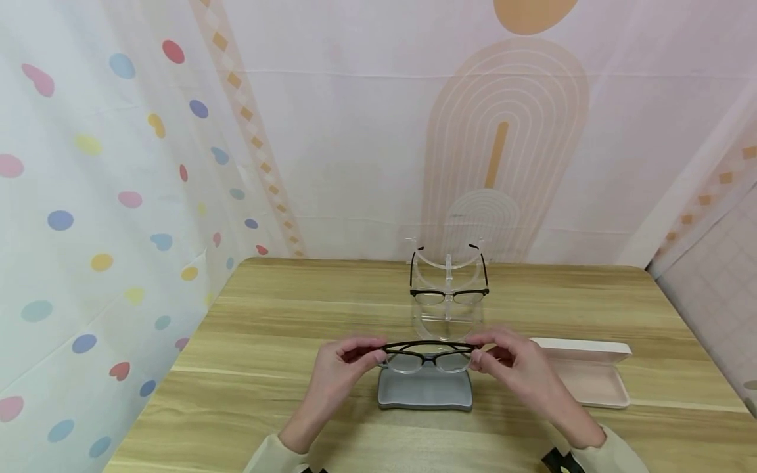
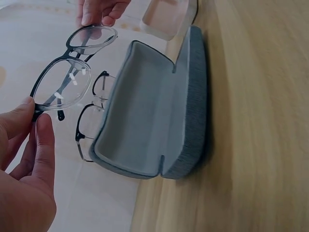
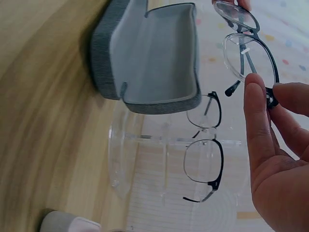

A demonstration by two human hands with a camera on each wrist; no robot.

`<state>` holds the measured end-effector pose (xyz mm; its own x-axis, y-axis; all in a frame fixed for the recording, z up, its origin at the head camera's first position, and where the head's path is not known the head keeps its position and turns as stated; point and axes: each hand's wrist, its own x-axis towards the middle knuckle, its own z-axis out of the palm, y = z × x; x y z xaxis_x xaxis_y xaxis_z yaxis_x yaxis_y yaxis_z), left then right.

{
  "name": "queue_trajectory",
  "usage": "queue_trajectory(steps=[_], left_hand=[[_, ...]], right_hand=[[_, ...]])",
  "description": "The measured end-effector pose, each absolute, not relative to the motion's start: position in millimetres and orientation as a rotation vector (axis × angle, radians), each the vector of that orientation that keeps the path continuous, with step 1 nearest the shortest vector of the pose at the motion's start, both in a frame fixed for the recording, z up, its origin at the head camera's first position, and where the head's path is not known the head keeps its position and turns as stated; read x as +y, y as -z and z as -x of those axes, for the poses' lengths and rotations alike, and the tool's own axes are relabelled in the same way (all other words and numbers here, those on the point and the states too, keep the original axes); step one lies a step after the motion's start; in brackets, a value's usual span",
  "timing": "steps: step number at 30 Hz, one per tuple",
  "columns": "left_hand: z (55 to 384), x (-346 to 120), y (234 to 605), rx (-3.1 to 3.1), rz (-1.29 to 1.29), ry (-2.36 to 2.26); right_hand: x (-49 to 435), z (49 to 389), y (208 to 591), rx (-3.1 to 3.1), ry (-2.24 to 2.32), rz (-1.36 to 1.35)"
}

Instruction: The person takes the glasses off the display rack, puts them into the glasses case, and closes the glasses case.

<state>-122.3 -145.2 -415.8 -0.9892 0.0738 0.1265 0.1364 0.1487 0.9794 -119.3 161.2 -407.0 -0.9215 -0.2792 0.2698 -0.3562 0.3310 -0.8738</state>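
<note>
A pair of dark-topped eyeglasses [image 1: 428, 359] with clear lower rims is held level in the air, its temples folded and crossed behind the lenses. At one end of the frame, my left hand [image 1: 338, 371] pinches the corner between thumb and fingers. The opposite corner is gripped the same way by my right hand [image 1: 522, 368]. Below the glasses an open grey eyeglass case [image 1: 424, 389] lies on the table, partly covered by them in the head view. Both wrist views show its grey lining [image 2: 137, 106] with nothing inside.
Behind the grey case stands a clear acrylic display stand [image 1: 448, 263] bearing another pair of dark-browed eyeglasses [image 1: 449, 292]. To the right, an open white case with a pink lining [image 1: 591, 382] rests on the wooden table [image 1: 266, 315]. A patterned curtain [image 1: 355, 144] hangs along the table's back.
</note>
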Motion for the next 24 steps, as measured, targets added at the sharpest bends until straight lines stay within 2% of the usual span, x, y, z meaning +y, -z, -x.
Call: queue_trajectory(steps=[13,24], left_hand=[[117,-147,429,-2.416,0.191,1.963],[111,-146,438,-2.388,0.058,2.033]], right_hand=[[160,117,416,-2.547,-1.496,-0.564],[157,111,426,-2.54,-1.483,-0.487]])
